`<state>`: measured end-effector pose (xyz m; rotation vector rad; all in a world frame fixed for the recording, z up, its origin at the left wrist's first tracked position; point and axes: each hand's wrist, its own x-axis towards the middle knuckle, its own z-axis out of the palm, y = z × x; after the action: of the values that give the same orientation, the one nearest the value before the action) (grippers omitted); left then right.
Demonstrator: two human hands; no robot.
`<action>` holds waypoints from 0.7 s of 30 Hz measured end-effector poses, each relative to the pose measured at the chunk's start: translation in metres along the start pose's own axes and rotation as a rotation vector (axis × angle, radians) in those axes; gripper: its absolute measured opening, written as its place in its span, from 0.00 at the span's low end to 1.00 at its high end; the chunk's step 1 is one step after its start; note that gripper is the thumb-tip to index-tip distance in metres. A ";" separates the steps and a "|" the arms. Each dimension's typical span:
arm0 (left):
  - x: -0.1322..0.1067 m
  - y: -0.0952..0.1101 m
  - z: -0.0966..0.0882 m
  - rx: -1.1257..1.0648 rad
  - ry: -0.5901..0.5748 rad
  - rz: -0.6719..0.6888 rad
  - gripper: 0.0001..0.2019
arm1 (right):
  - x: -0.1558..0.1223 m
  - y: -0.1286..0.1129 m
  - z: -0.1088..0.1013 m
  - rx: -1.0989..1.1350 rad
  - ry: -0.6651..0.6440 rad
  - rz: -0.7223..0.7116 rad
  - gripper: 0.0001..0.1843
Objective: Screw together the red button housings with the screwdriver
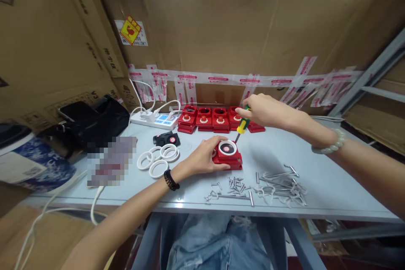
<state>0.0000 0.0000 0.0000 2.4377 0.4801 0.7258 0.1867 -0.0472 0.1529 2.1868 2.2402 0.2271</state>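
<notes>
My left hand (205, 157) is closed around the left side of a red plastic housing (234, 163) on the table, thumb along its front edge. A white ring (220, 150) circles a dark round centre on top of that housing. My right hand (257, 109) grips a screwdriver (243, 126) with a yellow and green handle. The screwdriver leans, its shaft reaching down to the housing beside the ring; whether the tip sits in a screw I cannot tell. Behind, several similar red housings (220, 125) stand in a row.
Left of my left hand lie several loose white rings (158, 169) and black parts (166, 139). Small screws (236, 184) and T-shaped metal rods (278, 185) lie near the front edge. A power strip (155, 120), black bag (104, 124) and blurred flat object (112, 161) occupy the left. Cardboard walls the back.
</notes>
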 end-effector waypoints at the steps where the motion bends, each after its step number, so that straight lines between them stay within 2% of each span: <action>1: 0.000 0.000 0.000 0.005 -0.003 0.000 0.34 | -0.001 0.002 -0.001 0.026 -0.004 -0.042 0.19; 4: 0.001 0.000 0.000 0.011 -0.007 -0.001 0.34 | -0.004 0.010 -0.005 0.060 -0.059 -0.163 0.12; 7: 0.000 0.001 -0.001 0.002 -0.007 -0.007 0.34 | -0.007 0.016 -0.008 0.085 -0.153 -0.212 0.13; 9: 0.000 0.000 -0.001 -0.004 -0.007 -0.007 0.34 | -0.007 0.014 -0.007 0.084 -0.145 -0.164 0.16; 13: 0.000 -0.001 -0.001 -0.010 -0.003 -0.003 0.35 | -0.004 0.004 -0.001 -0.059 0.005 0.058 0.26; 15: 0.000 -0.001 -0.001 -0.011 -0.006 -0.010 0.35 | -0.003 0.001 0.000 -0.067 0.034 0.080 0.24; 18: 0.000 0.000 -0.001 -0.014 -0.013 -0.014 0.34 | -0.005 0.003 -0.002 0.062 -0.030 -0.067 0.16; 21: 0.000 0.001 -0.002 -0.016 -0.014 -0.009 0.34 | -0.011 0.004 -0.007 0.160 -0.142 -0.200 0.14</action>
<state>-0.0009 0.0002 0.0017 2.4228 0.4779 0.7053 0.1907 -0.0582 0.1588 1.9543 2.4490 -0.1090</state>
